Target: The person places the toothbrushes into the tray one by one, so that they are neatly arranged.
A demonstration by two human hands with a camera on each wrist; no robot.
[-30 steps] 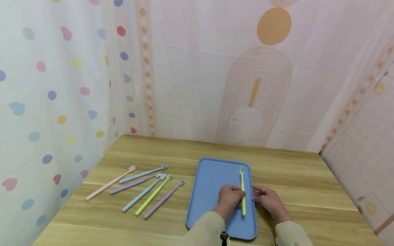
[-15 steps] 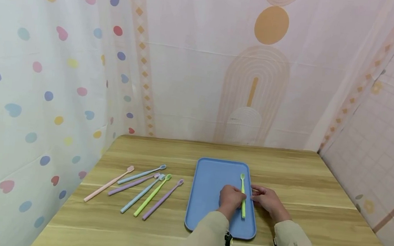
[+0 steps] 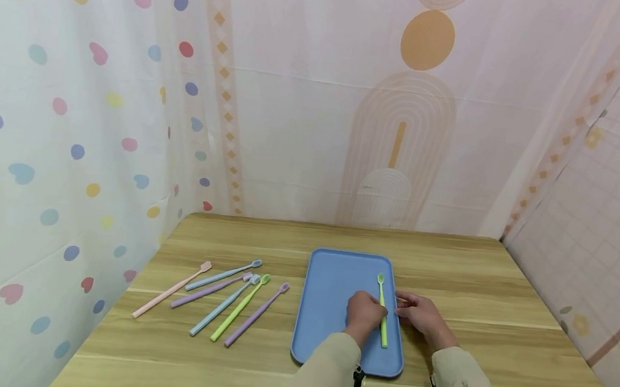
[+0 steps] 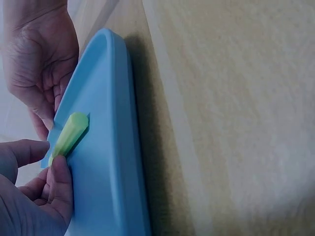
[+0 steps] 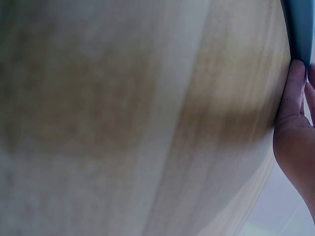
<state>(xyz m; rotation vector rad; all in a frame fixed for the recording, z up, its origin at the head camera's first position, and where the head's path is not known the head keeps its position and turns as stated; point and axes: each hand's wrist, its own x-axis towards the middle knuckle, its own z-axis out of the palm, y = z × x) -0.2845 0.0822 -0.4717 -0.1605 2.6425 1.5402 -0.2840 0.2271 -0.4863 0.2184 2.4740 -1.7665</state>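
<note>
My left hand (image 3: 366,315) is over the right part of the blue tray (image 3: 330,281), its thumb and fingers pinching a green toothbrush (image 3: 383,335) at mid-handle. The brush lies lengthwise along the tray's right side, bristle head toward the far end. In the left wrist view the handle end of the green toothbrush (image 4: 73,130) pokes out past the fingertips, close to the tray floor. My right hand (image 3: 425,317) holds the tray's right rim; in the right wrist view a digit of the right hand (image 5: 293,105) lies against the tray's outer wall (image 5: 299,29).
Left of the tray, several toothbrushes lie fanned on the wooden table (image 3: 250,372): a pink one (image 3: 171,291), blue ones, purple ones such as the nearest purple toothbrush (image 3: 256,316), and another green toothbrush (image 3: 239,310). A patterned curtain (image 3: 294,124) hangs behind the table.
The green toothbrush in my left hand has shifted toward the tray's near end. My right hand stays at the tray's rim, and the other toothbrushes lie as before.
</note>
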